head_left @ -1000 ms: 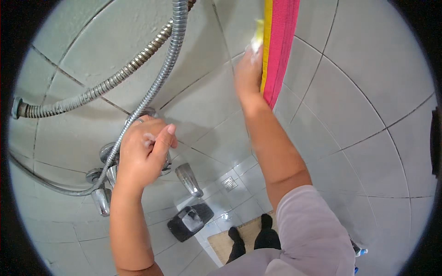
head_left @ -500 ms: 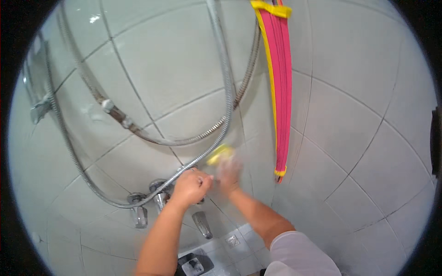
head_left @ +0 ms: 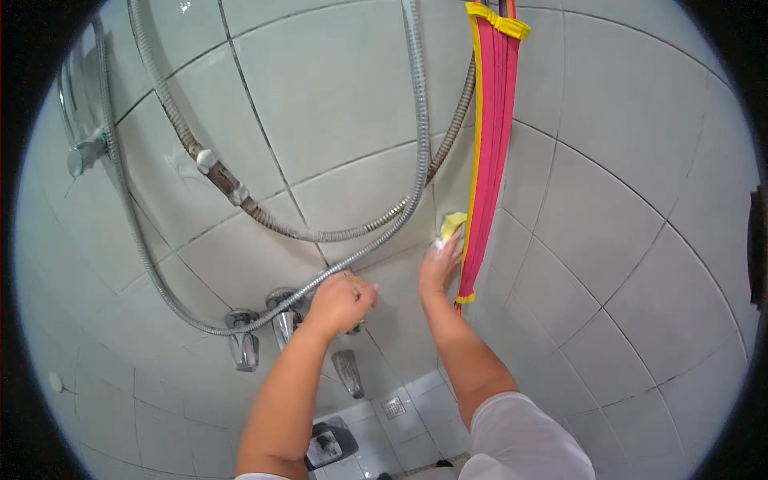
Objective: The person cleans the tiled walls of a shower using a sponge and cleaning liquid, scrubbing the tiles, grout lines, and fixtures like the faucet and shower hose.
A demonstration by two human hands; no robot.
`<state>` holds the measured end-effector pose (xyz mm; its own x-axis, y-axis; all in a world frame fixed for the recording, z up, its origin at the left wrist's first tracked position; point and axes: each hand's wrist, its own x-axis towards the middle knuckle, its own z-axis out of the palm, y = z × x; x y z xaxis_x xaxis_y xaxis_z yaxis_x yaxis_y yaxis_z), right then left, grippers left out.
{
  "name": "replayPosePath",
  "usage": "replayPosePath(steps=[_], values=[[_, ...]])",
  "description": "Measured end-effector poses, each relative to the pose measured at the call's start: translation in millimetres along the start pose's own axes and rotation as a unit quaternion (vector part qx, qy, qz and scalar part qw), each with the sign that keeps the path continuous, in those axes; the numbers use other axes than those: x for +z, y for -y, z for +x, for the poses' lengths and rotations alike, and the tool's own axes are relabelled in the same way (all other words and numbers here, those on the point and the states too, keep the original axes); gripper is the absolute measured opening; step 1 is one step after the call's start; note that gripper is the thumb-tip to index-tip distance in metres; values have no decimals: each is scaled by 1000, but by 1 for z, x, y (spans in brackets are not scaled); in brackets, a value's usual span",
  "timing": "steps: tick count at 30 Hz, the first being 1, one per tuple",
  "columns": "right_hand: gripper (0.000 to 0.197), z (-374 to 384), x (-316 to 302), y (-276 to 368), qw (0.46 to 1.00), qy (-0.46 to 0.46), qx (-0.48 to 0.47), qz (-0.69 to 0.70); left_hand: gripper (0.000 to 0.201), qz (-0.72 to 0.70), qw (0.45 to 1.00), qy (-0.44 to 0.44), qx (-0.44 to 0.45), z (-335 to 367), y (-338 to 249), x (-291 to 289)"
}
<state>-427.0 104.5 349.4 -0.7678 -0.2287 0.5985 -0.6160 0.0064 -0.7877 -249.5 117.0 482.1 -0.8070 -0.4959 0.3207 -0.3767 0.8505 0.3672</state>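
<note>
My right hand [head_left: 438, 264] presses a yellow sponge [head_left: 452, 225] flat against the pale wall tile [head_left: 352, 80], just left of a hanging pink and yellow strap [head_left: 490, 144]. My left hand [head_left: 340, 302] is closed around the chrome mixer tap [head_left: 280, 316] and the metal shower hose [head_left: 416, 144] that runs past it. Foam clings to the fingers of my right hand.
Two metal hoses loop across the wall, one with soap blobs [head_left: 206, 160]. A chrome spout [head_left: 349, 373] points down under the tap. A wall bracket [head_left: 84, 152] sits at the far left. Below lie floor tiles with a small drain [head_left: 394, 408] and a dark object [head_left: 330, 444].
My right hand has moved with the sponge up and to the right, to beside the strap. The view has tilted up from the floor toward the wall. My left hand stays on the tap.
</note>
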Motion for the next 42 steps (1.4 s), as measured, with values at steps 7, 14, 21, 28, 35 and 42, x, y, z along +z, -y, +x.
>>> replayPosePath(steps=[7,14,21,28,35,42], values=[[64,-128,17,-70,959,279,-50,-5,31,47,999,10,-8,-9,21,-4],[48,-202,-114,-158,721,678,143,-1,35,121,992,-19,-9,-7,9,25],[52,-265,-225,-365,467,860,56,-198,29,133,989,-63,-33,-44,11,12],[46,-265,-244,-345,454,842,115,-269,34,175,980,-74,50,-55,15,14],[47,-272,-197,-273,475,840,132,-227,45,194,976,-80,56,-62,11,18],[48,-249,-213,-207,468,830,210,-219,44,236,966,-101,39,-62,12,22]])
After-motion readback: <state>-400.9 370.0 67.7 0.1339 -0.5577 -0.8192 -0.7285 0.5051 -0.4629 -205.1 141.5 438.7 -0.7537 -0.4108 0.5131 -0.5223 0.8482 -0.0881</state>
